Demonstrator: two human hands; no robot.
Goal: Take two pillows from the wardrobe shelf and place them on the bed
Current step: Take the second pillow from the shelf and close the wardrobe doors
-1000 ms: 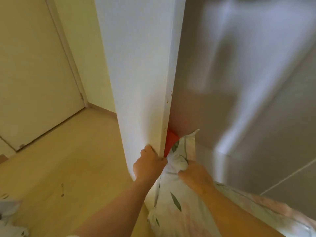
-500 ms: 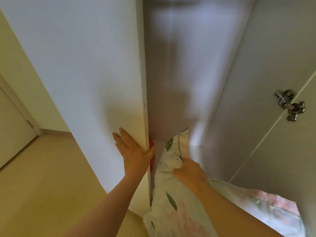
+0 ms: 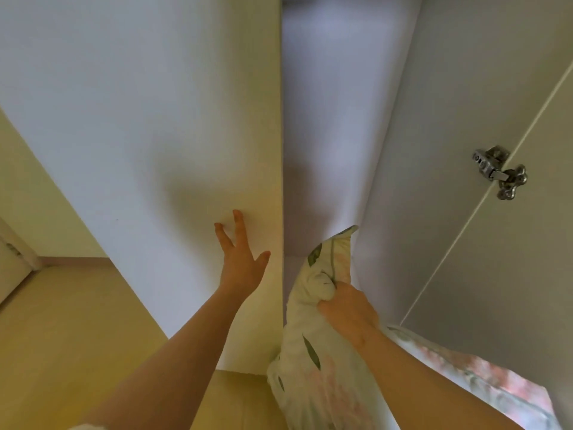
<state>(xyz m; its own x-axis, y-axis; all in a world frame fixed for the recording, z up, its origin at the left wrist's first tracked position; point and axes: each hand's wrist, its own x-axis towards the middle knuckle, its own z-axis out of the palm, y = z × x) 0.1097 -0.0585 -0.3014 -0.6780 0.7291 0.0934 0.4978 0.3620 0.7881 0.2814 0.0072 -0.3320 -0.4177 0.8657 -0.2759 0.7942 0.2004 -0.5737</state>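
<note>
A white pillow (image 3: 307,361) with a green leaf and pink flower print hangs in front of the open wardrobe. My right hand (image 3: 344,302) is clenched on a bunch of its cover near the top corner. My left hand (image 3: 240,259) lies flat with spread fingers on the outer face of the white left wardrobe door (image 3: 155,125), close to its edge. The wardrobe's inside (image 3: 325,119) shows as bare pale panels. No shelf and no second pillow can be made out.
The right wardrobe door (image 3: 511,274) stands open, with a metal hinge (image 3: 499,172) on it. A light wooden floor (image 3: 62,330) runs to the left, up to a cream wall and a door frame (image 3: 12,249).
My left hand has let go of the left door's edge and now presses flat on its face. The door has swung over the red thing. My right hand lifted the pillow a little.
</note>
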